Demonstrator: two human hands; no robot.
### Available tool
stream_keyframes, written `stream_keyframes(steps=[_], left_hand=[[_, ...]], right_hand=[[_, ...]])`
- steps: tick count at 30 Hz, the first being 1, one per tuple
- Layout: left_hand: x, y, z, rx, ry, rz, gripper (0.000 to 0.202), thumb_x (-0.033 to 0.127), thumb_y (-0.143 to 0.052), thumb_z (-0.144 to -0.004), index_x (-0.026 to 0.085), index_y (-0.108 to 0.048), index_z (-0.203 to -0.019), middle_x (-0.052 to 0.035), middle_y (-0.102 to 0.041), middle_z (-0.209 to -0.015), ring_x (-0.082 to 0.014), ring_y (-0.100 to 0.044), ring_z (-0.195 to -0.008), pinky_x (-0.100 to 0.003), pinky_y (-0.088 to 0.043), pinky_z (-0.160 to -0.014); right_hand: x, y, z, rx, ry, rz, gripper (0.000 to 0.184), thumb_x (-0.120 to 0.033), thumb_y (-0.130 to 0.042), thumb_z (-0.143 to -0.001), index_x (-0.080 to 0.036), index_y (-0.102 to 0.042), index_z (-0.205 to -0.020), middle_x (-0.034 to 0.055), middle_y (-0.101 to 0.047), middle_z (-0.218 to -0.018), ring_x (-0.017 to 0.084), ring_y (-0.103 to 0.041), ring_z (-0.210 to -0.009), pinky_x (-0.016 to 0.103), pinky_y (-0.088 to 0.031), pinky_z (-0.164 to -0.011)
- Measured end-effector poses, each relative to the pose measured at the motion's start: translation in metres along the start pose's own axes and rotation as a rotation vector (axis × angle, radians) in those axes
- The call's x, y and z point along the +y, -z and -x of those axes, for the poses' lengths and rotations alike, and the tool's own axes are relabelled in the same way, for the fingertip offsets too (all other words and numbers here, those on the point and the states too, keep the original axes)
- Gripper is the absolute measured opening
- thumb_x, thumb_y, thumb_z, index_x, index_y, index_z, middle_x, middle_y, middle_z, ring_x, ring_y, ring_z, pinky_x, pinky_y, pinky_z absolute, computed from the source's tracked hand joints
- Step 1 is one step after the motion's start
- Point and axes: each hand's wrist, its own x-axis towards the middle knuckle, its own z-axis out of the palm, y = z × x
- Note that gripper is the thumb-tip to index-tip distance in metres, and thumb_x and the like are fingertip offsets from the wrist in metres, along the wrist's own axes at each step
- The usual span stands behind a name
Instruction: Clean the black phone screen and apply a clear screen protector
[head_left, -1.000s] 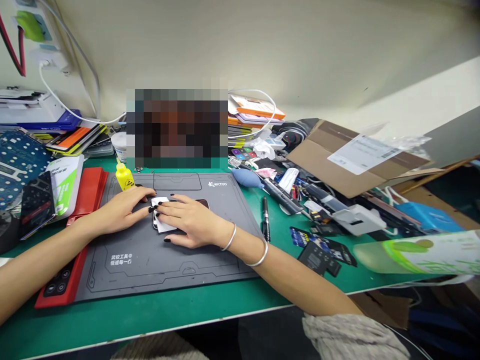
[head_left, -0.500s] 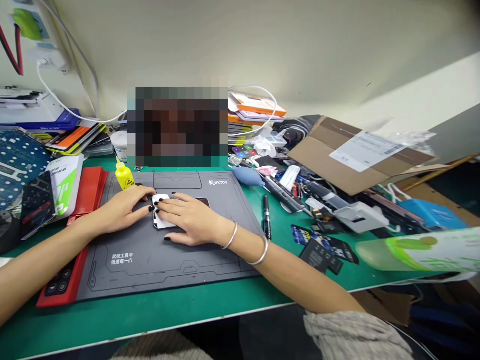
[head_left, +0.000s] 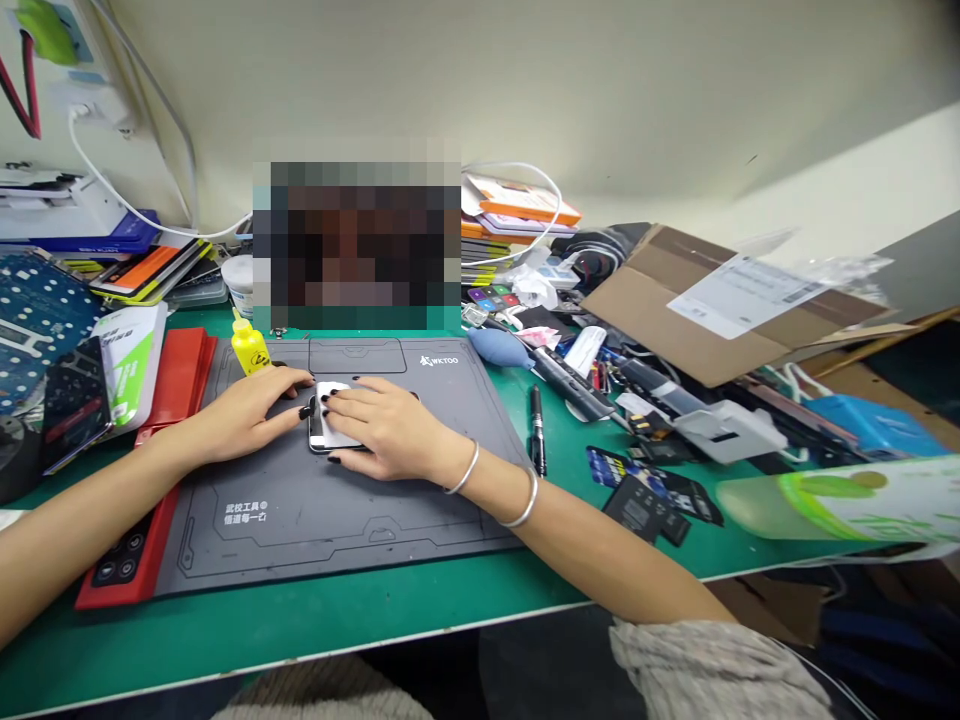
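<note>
A phone (head_left: pixel 318 441) lies flat on the grey work mat (head_left: pixel 322 530), mostly hidden under my right hand. My left hand (head_left: pixel 251 415) is at its left end, thumb and forefinger a little apart against the edge and corner. My right hand (head_left: pixel 386 430) presses a white wipe (head_left: pixel 337 435) onto the phone's face, fingers together and nearly flat, thumb stretched out on the near side. Just behind my left hand stands a yellow dispenser bottle (head_left: pixel 249 345) with a thin spout.
A red case (head_left: pixel 176 385) and stacked boxes border the mat on the left. To the right lie a black pen (head_left: pixel 537 430), a blue air blower (head_left: pixel 498 346), loose tools and an open cardboard box (head_left: pixel 637 310). A green-and-white bottle (head_left: pixel 825 500) lies near the table's right edge.
My right hand has slid slightly to the right with the wipe, baring more of the phone's left end. My left hand stays by the phone's edge. The camera view has shifted a little.
</note>
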Motion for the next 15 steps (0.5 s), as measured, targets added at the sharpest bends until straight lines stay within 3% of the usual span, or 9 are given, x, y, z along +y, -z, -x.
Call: stream_keyframes(steps=[2,4,6,8,11,13,15], left_hand=[[0.0003,0.0004,0.0002,-0.004,0.012,0.000,0.049,0.045,-0.042,-0.096,0.016,-0.049,-0.134,-0.0160,-0.061,-0.133,-0.0291,-0.059,-0.119,-0.048,-0.047,-0.105],[0.0004,0.0008,0.0005,-0.010,0.019,0.006,0.049,0.045,-0.042,-0.096,0.015,-0.049,-0.134,-0.0164,-0.061,-0.134,-0.0292,-0.060,-0.118,-0.048,-0.047,-0.106],[0.0001,0.0009,0.0006,-0.012,0.019,0.013,0.049,0.045,-0.041,-0.096,0.014,-0.049,-0.134,-0.0165,-0.061,-0.134,-0.0287,-0.061,-0.115,-0.048,-0.048,-0.104],[-0.0005,0.0005,0.0005,-0.008,0.016,0.014,0.049,0.045,-0.041,-0.096,0.015,-0.049,-0.134,-0.0163,-0.061,-0.132,-0.0281,-0.062,-0.113,-0.047,-0.049,-0.103],[-0.0011,-0.0002,0.0000,-0.003,0.011,0.004,0.049,0.046,-0.041,-0.096,0.015,-0.049,-0.133,-0.0162,-0.062,-0.132,-0.0290,-0.060,-0.116,-0.047,-0.048,-0.103],[-0.0009,-0.0002,-0.0002,-0.007,0.015,-0.001,0.050,0.046,-0.041,-0.095,0.015,-0.049,-0.134,-0.0166,-0.061,-0.134,-0.0295,-0.059,-0.119,-0.047,-0.047,-0.105],[-0.0003,0.0003,-0.0004,-0.012,0.020,0.001,0.050,0.046,-0.041,-0.095,0.015,-0.049,-0.134,-0.0166,-0.060,-0.135,-0.0294,-0.059,-0.120,-0.048,-0.047,-0.106]], right_hand=[[0.0032,-0.0010,0.0028,0.016,-0.069,0.040,0.035,-0.039,-0.050,-0.099,-0.012,-0.072,-0.092,0.0125,-0.077,-0.095,0.025,-0.070,-0.087,0.040,-0.049,-0.081],[0.0054,0.0000,0.0051,0.019,-0.051,0.051,0.038,-0.038,-0.049,-0.100,-0.015,-0.072,-0.081,0.0097,-0.076,-0.082,0.022,-0.067,-0.074,0.038,-0.047,-0.071],[0.0053,0.0020,0.0052,0.016,0.042,0.017,0.036,-0.037,-0.048,-0.100,-0.017,-0.072,-0.082,0.0084,-0.076,-0.086,0.021,-0.068,-0.079,0.037,-0.048,-0.074],[0.0034,0.0032,0.0030,0.026,0.129,-0.023,0.031,-0.035,-0.048,-0.100,-0.016,-0.072,-0.093,0.0086,-0.077,-0.102,0.022,-0.068,-0.096,0.037,-0.048,-0.085],[0.0013,0.0016,-0.0003,0.050,0.093,-0.001,0.031,-0.034,-0.050,-0.099,-0.013,-0.070,-0.110,0.0116,-0.073,-0.121,0.024,-0.064,-0.112,0.039,-0.045,-0.094],[0.0022,-0.0001,0.0000,0.054,-0.015,0.055,0.032,-0.036,-0.051,-0.099,-0.012,-0.071,-0.103,0.0127,-0.075,-0.111,0.024,-0.066,-0.101,0.039,-0.045,-0.087],[0.0043,-0.0002,0.0022,0.054,-0.090,0.109,0.036,-0.039,-0.050,-0.099,-0.015,-0.072,-0.084,0.0095,-0.075,-0.086,0.022,-0.065,-0.079,0.038,-0.043,-0.074]])
